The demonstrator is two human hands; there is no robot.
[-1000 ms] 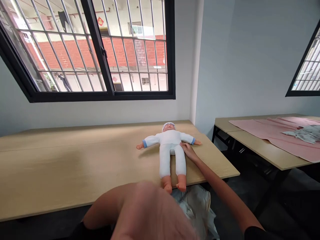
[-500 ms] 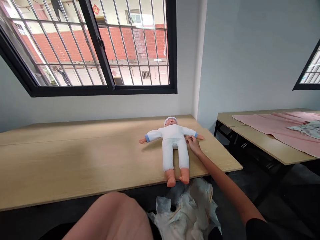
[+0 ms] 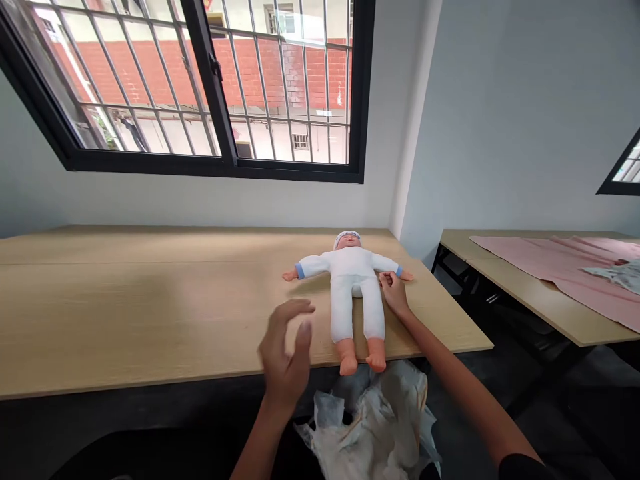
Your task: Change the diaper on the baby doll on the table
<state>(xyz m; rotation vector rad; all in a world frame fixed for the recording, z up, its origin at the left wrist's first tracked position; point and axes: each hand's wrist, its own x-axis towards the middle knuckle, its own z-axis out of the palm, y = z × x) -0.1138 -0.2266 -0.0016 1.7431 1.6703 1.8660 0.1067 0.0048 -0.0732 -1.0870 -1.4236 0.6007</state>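
A baby doll [image 3: 354,265] in a white bodysuit with blue cuffs and a white printed headband lies on its back on the wooden table [image 3: 150,320]. Its arms spread sideways, and its bare feet reach over the front edge. My right hand [image 3: 394,291] rests beside the doll's hip, below its outstretched arm, with the fingers pinched together; what they hold, if anything, is hidden. In the air before the table edge, left of the doll's legs, my left hand [image 3: 287,353] is open, thumb and curved fingers apart with nothing between them.
Below the table edge, close to my lap, sits a crumpled bundle of white cloth and clear plastic [image 3: 373,427]. A second table [image 3: 530,287] on the right carries a pink cloth [image 3: 550,267] and a patterned white cloth [image 3: 617,273]. A barred window [image 3: 295,170] is behind.
My left hand has risen from near my lap toward the doll's legs, its fingers coming into view. My right hand stays at the doll's side. The view has shifted slightly.
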